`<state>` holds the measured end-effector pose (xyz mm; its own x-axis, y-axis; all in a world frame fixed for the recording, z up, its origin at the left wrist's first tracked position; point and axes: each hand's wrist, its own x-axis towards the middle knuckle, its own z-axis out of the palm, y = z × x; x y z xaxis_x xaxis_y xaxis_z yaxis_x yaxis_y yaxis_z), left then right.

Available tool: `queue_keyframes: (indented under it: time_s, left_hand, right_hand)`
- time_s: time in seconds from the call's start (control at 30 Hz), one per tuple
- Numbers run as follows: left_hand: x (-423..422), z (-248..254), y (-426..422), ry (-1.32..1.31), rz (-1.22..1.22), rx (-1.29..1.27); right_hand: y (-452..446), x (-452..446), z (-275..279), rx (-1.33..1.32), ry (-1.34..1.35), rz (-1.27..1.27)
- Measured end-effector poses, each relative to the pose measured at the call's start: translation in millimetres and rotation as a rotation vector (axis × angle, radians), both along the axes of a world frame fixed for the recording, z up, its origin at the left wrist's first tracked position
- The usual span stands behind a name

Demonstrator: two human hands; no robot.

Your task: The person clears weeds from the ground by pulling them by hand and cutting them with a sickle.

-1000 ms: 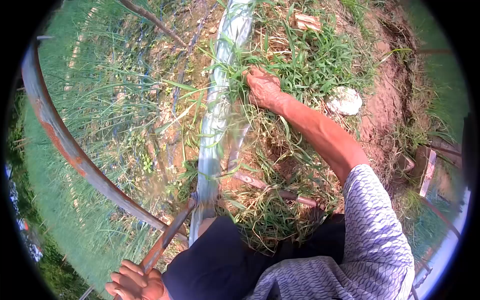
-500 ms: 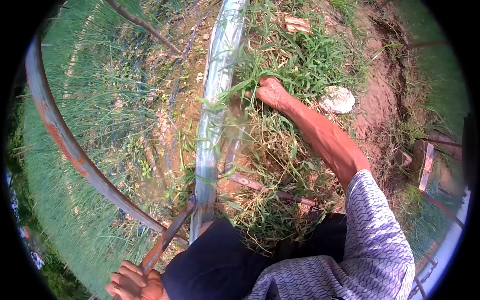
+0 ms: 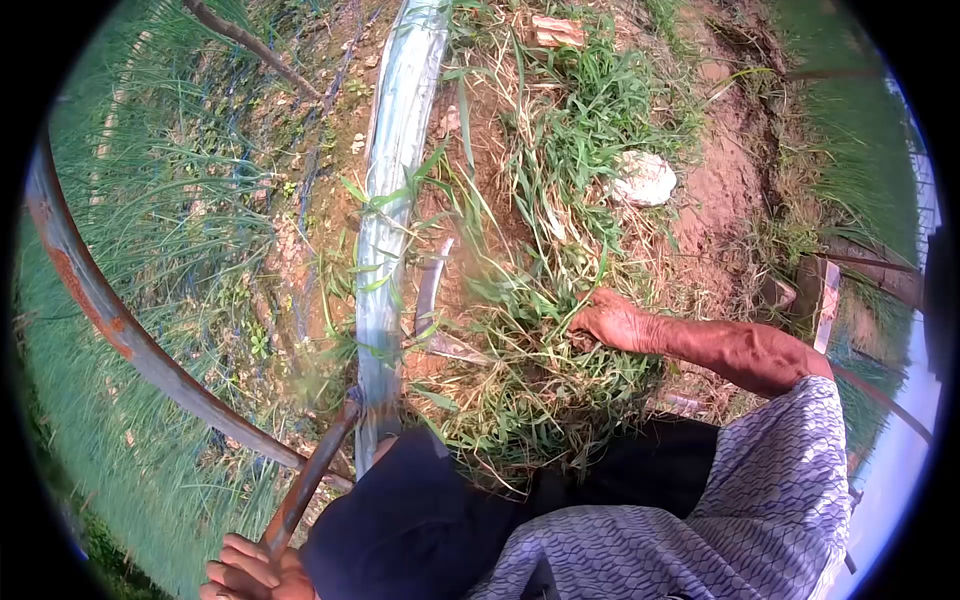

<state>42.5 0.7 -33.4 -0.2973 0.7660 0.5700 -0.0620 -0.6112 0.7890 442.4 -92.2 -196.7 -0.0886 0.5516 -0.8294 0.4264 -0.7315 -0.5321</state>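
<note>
My right hand is closed on a bunch of pulled grass, over the loose clump in front of my knees. Part of the fingers is hidden by the blades. Under this clump lies a sickle, its curved blade bare on the soil beside the plastic strip and its handle mostly covered. At the lower left, my left hand grips a rusty metal pipe next to my knee.
A long strip of clear plastic film runs forward from my knee. A curved rusty pipe arches on the left, before thin green crops. A whitish lump and a brown block lie among the weeds.
My right hand has pulled back toward my body, bringing grass away from beside the plastic strip. Bare soil now shows there, and grass covers the sickle's handle. My left hand stays on the pipe.
</note>
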Motion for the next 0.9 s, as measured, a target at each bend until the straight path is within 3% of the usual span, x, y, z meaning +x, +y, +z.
queue_keyframes:
  time_s: [0.03, 0.1, 0.17, 0.2, 0.23, 0.3, 0.33, 0.37, 0.4, 0.43, 0.47, 0.5, 0.57, 0.77, 0.8, 0.9]
  left_hand:
    - [0, 2, 1, -0.004, 0.0, -0.001]
    - [0, 3, -1, -0.026, -0.024, -0.034]
    - [-3, 0, -1, -0.027, -0.051, -0.035]
    - [-5, 0, -2, -0.018, -0.061, -0.029]
    - [-7, 2, -4, -0.013, -0.062, -0.025]
    - [-7, 3, -3, 0.03, -0.089, -0.044]
    - [0, 5, -2, 0.046, -0.042, -0.054]
    - [-1, 5, -1, 0.042, -0.047, -0.044]
    - [-5, 4, -1, 0.034, -0.055, -0.053]
    - [-8, 4, -2, 0.028, -0.063, -0.066]
    - [-8, 4, -2, 0.028, -0.069, -0.065]
    - [-6, 4, -2, 0.025, -0.047, -0.068]
    - [-5, 3, -2, 0.021, -0.023, -0.075]
    - [-10, 1, -1, 0.076, -0.063, -0.029]
    - [-12, 2, -1, 0.079, -0.069, -0.035]
    - [-8, 1, -2, 0.007, -0.046, -0.048]
  right_hand:
    - [-38, -10, 10, -0.153, 0.082, 0.054]
    - [-97, -19, -2, 0.311, 0.11, 0.432]
    - [-45, -10, 26, 0.233, -0.141, 0.745]
    - [-13, -11, 39, 0.215, -0.278, 0.761]
    - [2, -7, 27, 0.618, -0.418, 0.747]
    - [68, -10, 37, 0.722, -0.647, 0.799]
    - [94, -7, 24, 0.988, -0.811, 0.675]
    - [122, 1, 20, 0.895, -0.87, 0.664]
    - [145, 14, -2, 1.023, -1.026, 0.596]
    - [161, 26, -11, 0.89, -1.116, 0.593]
    - [179, 34, -9, 0.554, -1.034, 0.546]
    - [187, 44, -22, 0.482, -1.008, 0.443]
    - [197, 60, -30, 0.36, -1.01, 0.581]
    - [192, 75, -42, 0.413, -0.89, 0.581]
    - [183, 87, -56, 0.627, -0.94, 0.992]
    - [146, 78, -39, 0.694, -0.951, 1.138]
